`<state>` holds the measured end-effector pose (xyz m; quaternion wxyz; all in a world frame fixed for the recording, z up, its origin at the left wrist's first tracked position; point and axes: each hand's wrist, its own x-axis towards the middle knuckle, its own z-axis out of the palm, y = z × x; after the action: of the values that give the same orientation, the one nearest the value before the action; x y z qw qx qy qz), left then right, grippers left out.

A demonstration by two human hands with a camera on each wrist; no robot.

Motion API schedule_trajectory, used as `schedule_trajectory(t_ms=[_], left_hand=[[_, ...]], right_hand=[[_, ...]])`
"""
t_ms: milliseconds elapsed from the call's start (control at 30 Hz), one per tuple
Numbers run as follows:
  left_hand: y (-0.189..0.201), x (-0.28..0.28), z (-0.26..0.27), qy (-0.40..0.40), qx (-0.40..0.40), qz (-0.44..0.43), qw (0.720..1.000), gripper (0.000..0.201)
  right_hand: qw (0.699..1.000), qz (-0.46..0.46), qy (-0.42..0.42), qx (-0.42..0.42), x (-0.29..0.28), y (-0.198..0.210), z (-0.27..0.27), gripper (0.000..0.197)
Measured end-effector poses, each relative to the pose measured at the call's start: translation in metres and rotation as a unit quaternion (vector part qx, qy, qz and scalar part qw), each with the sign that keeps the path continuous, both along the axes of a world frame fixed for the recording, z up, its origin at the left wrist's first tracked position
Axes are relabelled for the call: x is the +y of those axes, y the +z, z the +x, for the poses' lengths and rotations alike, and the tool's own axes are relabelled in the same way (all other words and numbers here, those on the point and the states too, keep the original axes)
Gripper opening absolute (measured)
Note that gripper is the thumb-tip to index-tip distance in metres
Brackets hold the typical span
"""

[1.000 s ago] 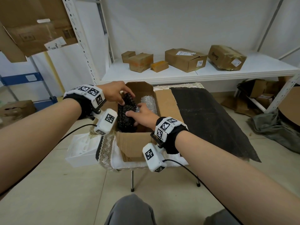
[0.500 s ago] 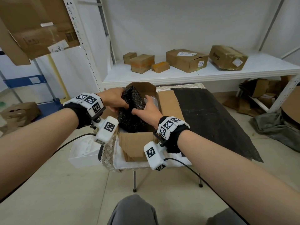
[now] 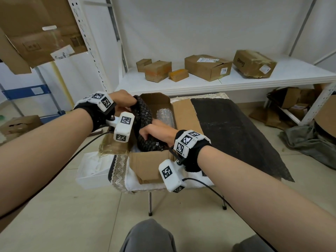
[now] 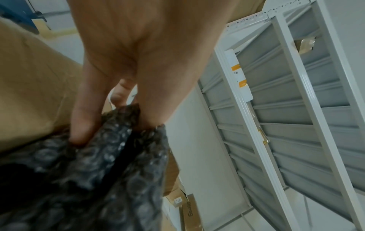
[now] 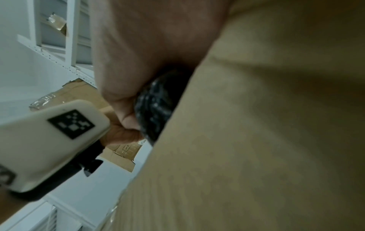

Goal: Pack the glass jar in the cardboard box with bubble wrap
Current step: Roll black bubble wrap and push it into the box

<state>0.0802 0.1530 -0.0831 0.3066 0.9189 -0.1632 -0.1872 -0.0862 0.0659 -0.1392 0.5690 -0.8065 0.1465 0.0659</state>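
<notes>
head view looks down from above; both wrist views, very close, share the black bubble wrap (image 3: 143, 120).

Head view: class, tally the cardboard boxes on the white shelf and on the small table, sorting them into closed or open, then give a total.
closed cardboard boxes, on the shelf: 5
open cardboard box, on the table: 1
Total: 6

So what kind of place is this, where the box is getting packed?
Probably a stockroom or parcel-packing room: taped cardboard parcels with labels sit on white metal shelving, and flattened cartons lie on the floor underneath.
</notes>
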Motion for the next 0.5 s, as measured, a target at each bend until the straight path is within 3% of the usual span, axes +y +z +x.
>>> schedule_trajectory(t_ms=[33, 100, 167, 233, 300, 367, 400, 500], left_hand=[[-0.004, 0.0, 0.012, 0.0, 0.008, 0.011, 1.0, 0.044], [0.009, 0.003, -0.01, -0.005, 0.02, 0.014, 1.0, 0.056], [0.023, 0.002, -0.037, -0.018, 0.038, -0.009, 0.999, 0.035], [0.03, 0.0, -0.049, -0.05, 0.036, 0.012, 0.998, 0.021], [0.03, 0.001, -0.047, -0.091, -0.004, 0.086, 0.992, 0.028], [0.027, 0.002, -0.039, -0.095, -0.061, 0.136, 0.984, 0.057], [0.025, 0.002, -0.038, -0.099, -0.095, 0.157, 0.978, 0.063], [0.019, -0.002, -0.041, -0.121, -0.187, 0.195, 0.955, 0.058]], right_hand=[[1.0, -0.012, 0.017, 0.016, 0.001, 0.0, 0.002, 0.045], [0.996, -0.055, 0.061, 0.045, 0.004, -0.003, 0.009, 0.076], [0.99, -0.089, 0.09, 0.058, 0.009, -0.008, 0.017, 0.116], [0.988, -0.108, 0.102, 0.05, 0.013, -0.013, 0.022, 0.129], [0.988, -0.109, 0.098, 0.039, 0.013, -0.016, 0.025, 0.14], [0.993, -0.08, 0.078, 0.037, 0.009, -0.016, 0.023, 0.14], [0.997, -0.047, 0.058, 0.031, 0.006, -0.018, 0.022, 0.135], [1.0, 0.022, 0.0, 0.006, -0.002, -0.022, 0.016, 0.103]])
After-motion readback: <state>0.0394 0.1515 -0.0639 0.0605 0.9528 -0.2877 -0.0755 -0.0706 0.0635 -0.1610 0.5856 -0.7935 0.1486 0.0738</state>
